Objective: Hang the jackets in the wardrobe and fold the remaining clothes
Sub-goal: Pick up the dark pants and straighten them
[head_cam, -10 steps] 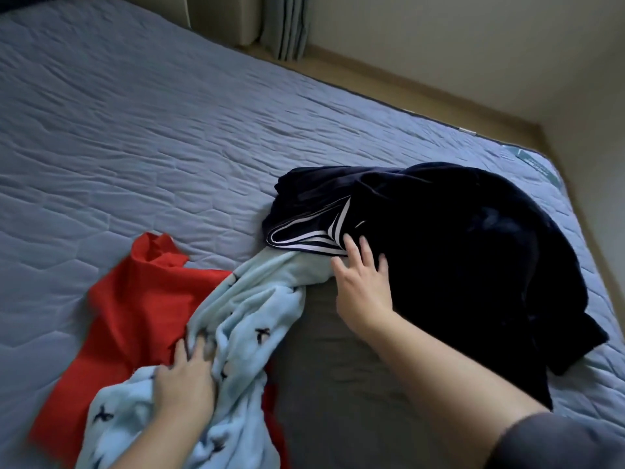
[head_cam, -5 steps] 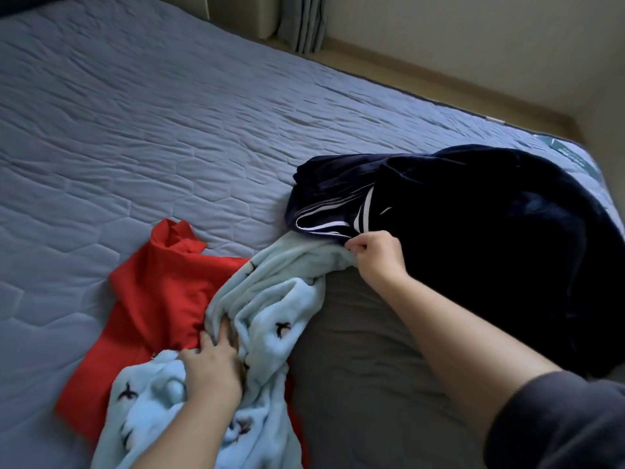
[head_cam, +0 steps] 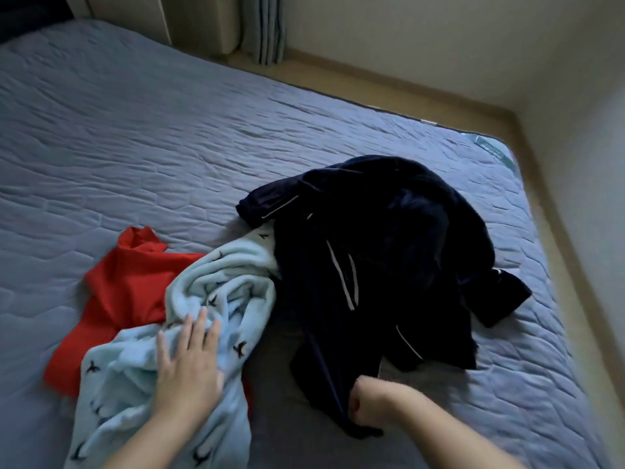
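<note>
So all the clothes are dumped on the quilted bed cover [head_cam: 135, 147], which takes up most of the frame. Left hand [head_cam: 189, 370] is at the lower left, fingers straight and spread, pressing flat on the light blue fleece [head_cam: 230, 286], the one with the little dark bird print. That fleece is all scrunched up and runs from the bottom edge up toward the middle, where its top end tucks under the dark navy garment [head_cam: 389, 248].

Right hand [head_cam: 368, 399] is at the lower centre, curled into a fist round the bottom edge of that navy garment. It's a bit blurry, so I can't make out the fingers one by one. The navy garment has thin white piping and lies in a rumpled heap right of centre.

A red garment [head_cam: 128, 289] pokes out from under the fleece on the left. A grey cloth [head_cam: 280, 394] lies flat between the fleece and the navy heap. A curtain [head_cam: 265, 28] hangs at the top, with a strip of floor [head_cam: 439, 96] along the far side of the bed.
</note>
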Tool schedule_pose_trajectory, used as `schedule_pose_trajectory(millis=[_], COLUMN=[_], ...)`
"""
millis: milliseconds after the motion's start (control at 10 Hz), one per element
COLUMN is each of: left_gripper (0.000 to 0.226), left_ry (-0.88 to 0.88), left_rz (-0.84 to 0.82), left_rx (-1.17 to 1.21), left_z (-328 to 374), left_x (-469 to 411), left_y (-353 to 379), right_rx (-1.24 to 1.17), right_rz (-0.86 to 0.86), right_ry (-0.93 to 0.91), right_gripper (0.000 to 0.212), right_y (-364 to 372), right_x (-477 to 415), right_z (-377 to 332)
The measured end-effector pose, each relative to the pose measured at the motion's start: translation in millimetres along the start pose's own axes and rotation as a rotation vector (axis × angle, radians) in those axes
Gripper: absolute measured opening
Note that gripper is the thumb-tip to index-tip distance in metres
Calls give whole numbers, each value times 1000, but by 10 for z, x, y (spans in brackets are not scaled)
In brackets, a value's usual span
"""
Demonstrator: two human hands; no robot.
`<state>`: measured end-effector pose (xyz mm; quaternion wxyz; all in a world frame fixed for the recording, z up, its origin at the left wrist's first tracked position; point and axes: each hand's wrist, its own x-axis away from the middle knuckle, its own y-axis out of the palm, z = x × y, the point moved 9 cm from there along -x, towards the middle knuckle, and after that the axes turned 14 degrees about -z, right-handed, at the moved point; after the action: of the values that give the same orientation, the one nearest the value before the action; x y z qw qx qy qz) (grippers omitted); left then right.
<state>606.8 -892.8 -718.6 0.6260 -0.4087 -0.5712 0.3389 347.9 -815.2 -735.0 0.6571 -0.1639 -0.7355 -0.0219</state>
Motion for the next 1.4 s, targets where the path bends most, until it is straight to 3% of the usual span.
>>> schedule_pose_trajectory(millis=[100,200,300,400,500,600,700,800,900,1000,1100,1200,1300,1400], left_gripper=[87,86,87,64,33,29,20,25,41,57,35,12,17,17], left_ry=[184,303,503,642,640,619,615,614,608,652,651,619,578,586], left_rz=[88,-193,-260,-246,-295,-419,-472,-517,-485,-516,-514,-453,-458,-401], left_rx=[-120,-116,-205,-413,-607,-659,-540,-484,-449,-425,-497,-471,-358,-292], left_z=[672,1306,1905,2396,2588,2603,2595,2602,2624,2626,2627,2661,2607,2592], left_x=[289,464,611,810,943,1188,1352,1471,1495,1567,1666,1746,1802,1925], left_y=[-96,141,319,449,625,763,785,796,697,581,380,38,-414,-1049], right_rx=[67,128,202,275,262,72,-47,-112,-161,-254,-397,-227,-187,-277], right_rz=[-122,-217,-356,-366,-295,-221,-176,-152,22,205,218,122,165,327], right_ry=[63,54,-34,-59,-58,-67,-86,-118,-163,-198,-237,-190,-109,-33], right_gripper=[35,34,33,34,30,27,18,10,19,41,49,26,20,22], right_y=[502,884,1223,1570,1823,1926,1938,1970,1885,1797,1807,1873,1711,1353], right_x=[225,409,444,441,479,662,778,866,983,1156,1354,1577,1883,2393], right_z=[273,442,553,810,1183,1588,1964,2165,2286,2407,2547,2622,2734,2895])
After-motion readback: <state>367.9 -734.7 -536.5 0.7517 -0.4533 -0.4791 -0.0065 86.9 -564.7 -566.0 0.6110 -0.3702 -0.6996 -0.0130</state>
